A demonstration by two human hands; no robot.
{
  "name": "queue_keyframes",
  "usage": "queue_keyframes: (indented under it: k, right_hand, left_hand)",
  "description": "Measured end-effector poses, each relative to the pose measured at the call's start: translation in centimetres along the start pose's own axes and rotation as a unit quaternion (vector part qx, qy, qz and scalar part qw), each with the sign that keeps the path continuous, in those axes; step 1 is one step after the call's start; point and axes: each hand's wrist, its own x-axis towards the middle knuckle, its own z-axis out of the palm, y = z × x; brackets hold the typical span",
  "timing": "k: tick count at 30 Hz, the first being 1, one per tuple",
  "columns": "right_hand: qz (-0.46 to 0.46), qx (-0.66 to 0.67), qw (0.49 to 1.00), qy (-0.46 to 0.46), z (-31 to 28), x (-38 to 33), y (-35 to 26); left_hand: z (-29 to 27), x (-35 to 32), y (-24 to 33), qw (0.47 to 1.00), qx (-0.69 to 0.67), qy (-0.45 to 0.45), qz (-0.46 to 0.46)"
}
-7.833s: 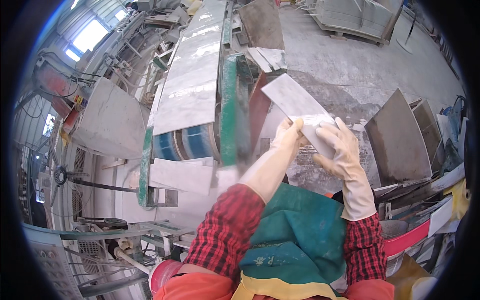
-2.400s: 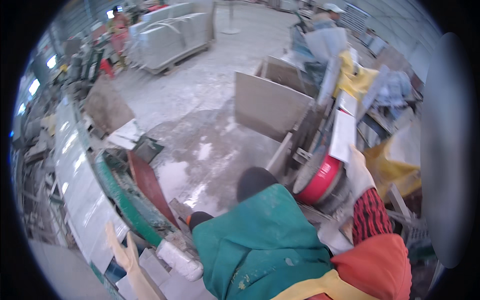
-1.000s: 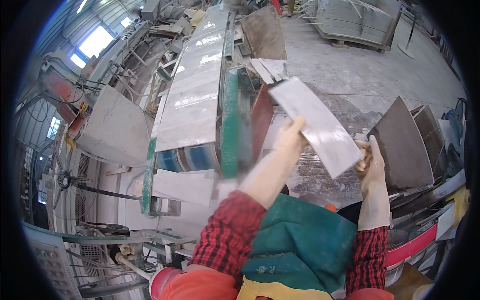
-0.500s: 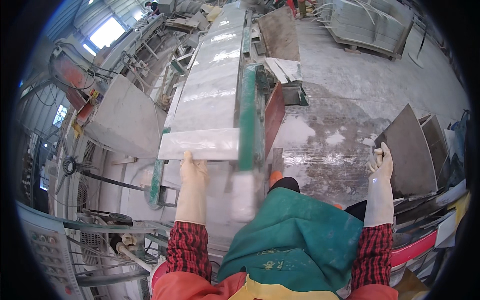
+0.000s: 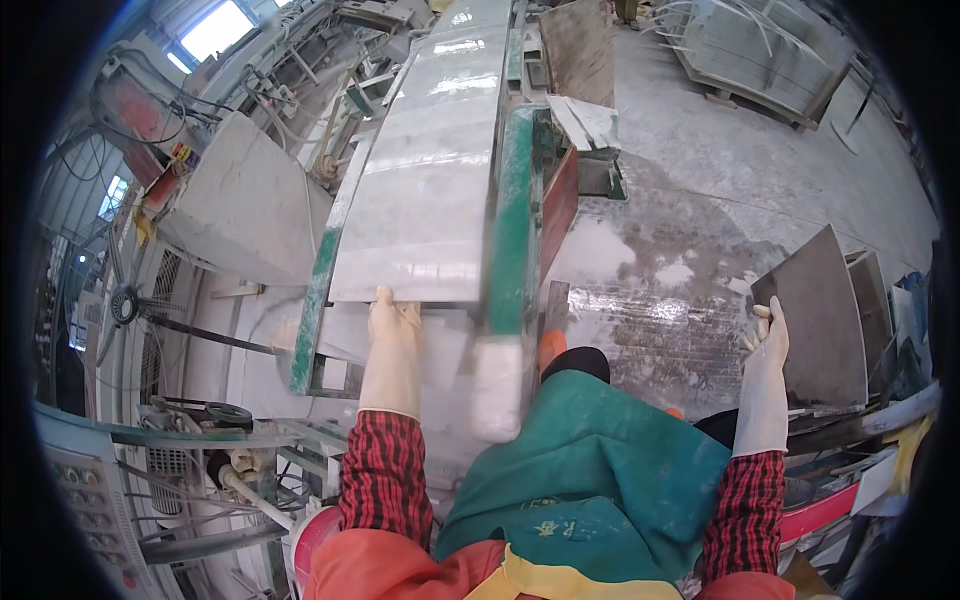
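At the near end of the bench (image 5: 515, 200), the left hand (image 5: 392, 335) is lying flat, fingers spread, on the slab (image 5: 430, 190) edge; the right hand (image 5: 768, 340) is gripping a leaning tile (image 5: 815, 310). Slab's placed, tile not yet lifted.

Stone slab (image 5: 430, 190) on the worktop: polished, glossy, pale grey w/ faint veining, reflecting light. Worktop frame (image 5: 512, 210): green-painted metal, scuffed. Both hands in cream rubber gloves, matt, smooth; left hand (image 5: 392, 335) on the slab's near edge, right hand (image 5: 765, 345) at a grey slab (image 5: 815, 315) w/ a dull, unpolished face. Sleeves: red-black checked cloth. Apron (image 5: 590, 470): green woven fabric, matt (dusty in spots). Floor (image 5: 700, 220): rough concrete, wet patches, white stone dust.
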Motion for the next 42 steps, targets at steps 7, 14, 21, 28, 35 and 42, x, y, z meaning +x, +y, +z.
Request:
queue_keyframes:
  k: [7, 14, 21, 28, 35, 42]
  right_hand:
    - [-0.012, -0.018, 0.999, -0.036, 0.2, -0.3, 0.2]
    - [-0.007, -0.027, 0.999, -0.037, 0.1, -0.5, -0.3]
    - [0.002, -0.035, 0.997, -0.065, 0.1, -0.7, -0.2]
    - [-0.012, -0.04, 0.996, -0.078, 0.5, -0.9, 0.0]
    - [-0.02, -0.043, 0.993, -0.107, 0.0, -1.1, 0.1]
    - [-0.019, -0.039, 0.993, -0.114, 0.3, -1.4, 0.1]
  left_hand:
    - [-0.4, 0.9, 0.1, 0.998, 0.041, 0.037, -0.002]
    - [-0.4, 1.2, -0.1, 0.998, 0.042, 0.043, -0.002]
    - [1.0, 0.9, -0.6, 0.994, 0.071, 0.079, -0.01]
    - [1.1, 1.7, -0.2, 0.991, 0.063, 0.106, -0.043]
    - [1.1, 1.8, 0.0, 0.994, 0.06, 0.089, -0.029]
    - [1.2, 2.2, -0.1, 0.995, 0.045, 0.079, -0.03]
